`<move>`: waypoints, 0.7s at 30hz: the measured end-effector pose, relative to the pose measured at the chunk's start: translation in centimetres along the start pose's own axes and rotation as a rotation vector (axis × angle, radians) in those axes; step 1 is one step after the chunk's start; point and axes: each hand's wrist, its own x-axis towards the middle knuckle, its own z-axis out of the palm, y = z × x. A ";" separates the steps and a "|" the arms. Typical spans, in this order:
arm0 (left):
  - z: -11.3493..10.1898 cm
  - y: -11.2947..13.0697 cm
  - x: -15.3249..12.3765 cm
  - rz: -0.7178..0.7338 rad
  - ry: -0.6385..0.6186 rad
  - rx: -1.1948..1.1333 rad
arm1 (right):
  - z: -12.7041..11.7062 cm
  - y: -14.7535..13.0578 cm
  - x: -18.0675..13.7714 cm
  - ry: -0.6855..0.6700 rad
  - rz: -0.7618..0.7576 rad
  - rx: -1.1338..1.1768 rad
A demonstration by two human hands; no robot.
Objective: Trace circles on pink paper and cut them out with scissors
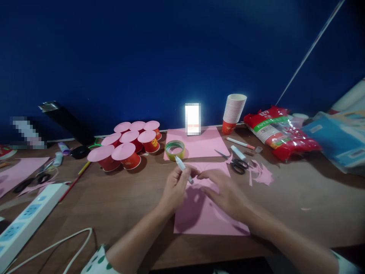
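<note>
At the near edge of the worktop [119, 205] lies the pink sheet [205, 220], flat and square to the person; both hands work over its far half. The left hand [175, 188] has its grip clamped on a white marker [182, 166], which is tilted up and away from the sheet, seemingly so that its lower end stays close to the paper; the right hand [225, 194] rests palm-down on the sheet, grip apart and holding nothing, fingertips just beside the left hand's, apparently pinning the paper against sliding. Right of the sheet's far corner lie black scissors [238, 164] and pink offcuts [262, 175], within easy reach; just beyond the sheet sits a tape roll [175, 149] beside a second pink sheet [205, 146]; beyond and left of the sheet stand red cups [128, 146] capped with pink discs, grouped apart as though finished; farthest, right of the second sheet, a stack of cups [234, 110] stands upside down.
</note>
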 end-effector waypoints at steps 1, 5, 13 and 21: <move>-0.5 -0.1 0.4 0.018 0.113 0.000 | -0.6 0.6 0.4 0.033 -0.016 -0.177; -2.1 -0.5 1.6 -0.015 0.355 -0.028 | -1.2 2.8 1.7 -0.001 -0.032 -0.478; -2.4 -0.8 2.0 -0.059 0.323 -0.067 | 0.4 4.4 2.8 -0.062 0.030 -0.495; -2.4 -0.6 2.0 -0.051 0.372 -0.065 | 0.9 4.0 3.4 -0.070 0.005 -0.489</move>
